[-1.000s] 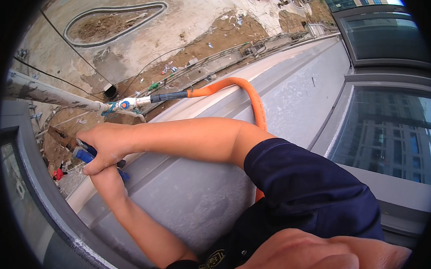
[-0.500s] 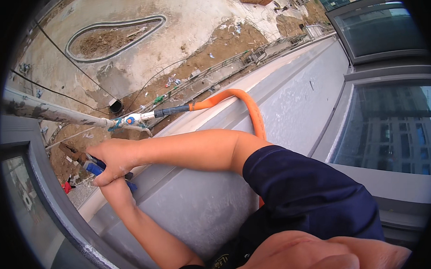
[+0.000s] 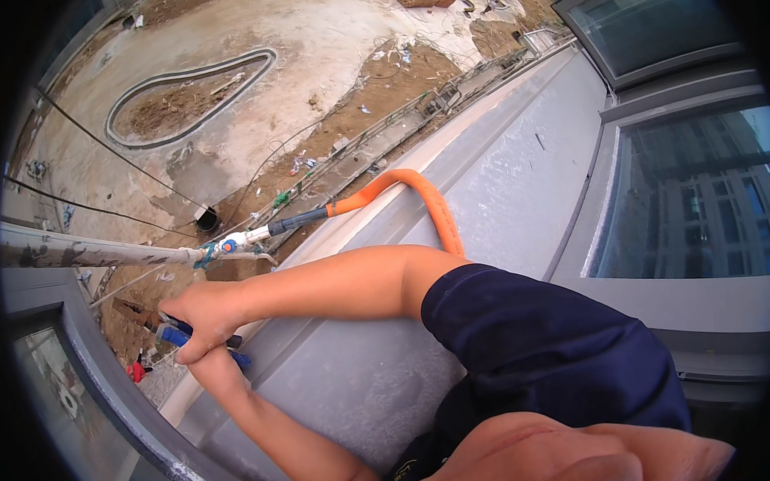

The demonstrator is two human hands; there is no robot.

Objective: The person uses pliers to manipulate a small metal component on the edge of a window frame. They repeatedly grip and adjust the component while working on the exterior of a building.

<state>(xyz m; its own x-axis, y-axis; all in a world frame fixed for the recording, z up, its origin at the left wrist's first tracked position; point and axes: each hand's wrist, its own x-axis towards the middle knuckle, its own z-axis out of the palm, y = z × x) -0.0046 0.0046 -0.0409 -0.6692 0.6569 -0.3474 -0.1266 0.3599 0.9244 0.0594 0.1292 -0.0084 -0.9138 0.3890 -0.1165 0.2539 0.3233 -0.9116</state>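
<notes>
My right arm reaches across to the left, and my right hand (image 3: 208, 313) is closed round a blue and black tool (image 3: 175, 334); its exact kind is hidden. The right thumb lies over my left wrist. My left hand is mostly concealed behind the right one, so its fingers do not show. More blue shows just right of the left wrist. Above the hands, a white pipe (image 3: 97, 245) ends at a small valve (image 3: 229, 245) with a blue and orange knob. A dark sleeve (image 3: 298, 221) joins the valve to an orange hose (image 3: 439, 209), which bends down behind my right arm.
A grey ledge (image 3: 501, 177) runs diagonally under my arms, with a steep drop to the ground beyond. Open window frames stand at left (image 3: 93, 369) and upper right (image 3: 650, 70). Dark cables (image 3: 118, 135) cross at upper left. Far below are dirt and a kerbed bed (image 3: 185, 103).
The view has tilted, so pipe, hose and hands sit lower in the picture. Both hands stay together at the blue and black tool, with little visible change in grip.
</notes>
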